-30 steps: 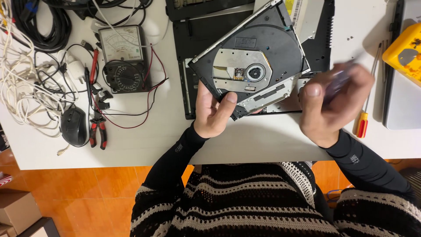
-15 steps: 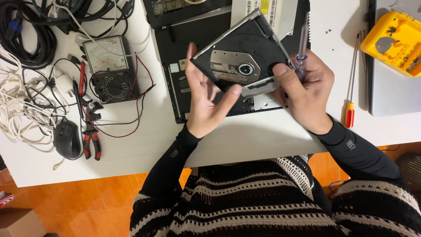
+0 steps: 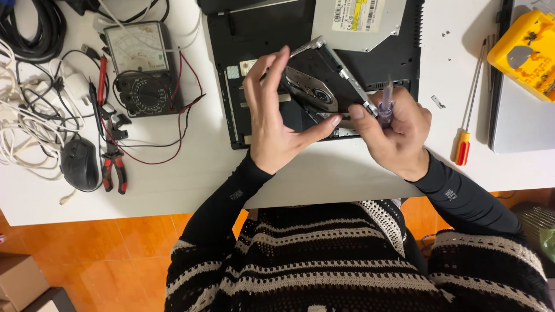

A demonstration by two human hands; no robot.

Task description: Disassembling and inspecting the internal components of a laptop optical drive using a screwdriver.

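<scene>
White counter (image 3: 191, 173) fills most of the view, orange floor (image 3: 87, 254) below it. Black laptop base (image 3: 254, 34) lies bottom-up at the counter's top middle, a silver disc drive (image 3: 358, 20) resting on it. Second disc drive (image 3: 315, 81), black with a metal edge, is held tilted in the air over the laptop base, between both hands. Left hand (image 3: 274, 118) has its grip around the drive's left side, fingers up along the edge, thumb (image 3: 324, 124) under the lower edge. Right hand (image 3: 399, 130) has its grip clenched on a small screwdriver (image 3: 385, 104) with a clear purple handle, standing about upright, with its forefinger touching the drive's lower right corner. Grey laptop (image 3: 514, 124) sits shut at the right edge, a yellow case (image 3: 526, 52) on top of it. Analog meter (image 3: 141, 66) stands left of the laptop base, red and black leads (image 3: 185, 75) trailing off it. Black cable coil (image 3: 32, 29) in the top left corner, white cables (image 3: 23, 124) tangled below. Black mouse (image 3: 81, 164) near the left edge, red-handled pliers (image 3: 113, 167) just beside it. Long screwdriver (image 3: 467, 115) with an orange and red handle lies right of the right hand, apart from it. Small metal bracket (image 3: 438, 103) and loose screws (image 3: 454, 39) on the counter near it.
</scene>
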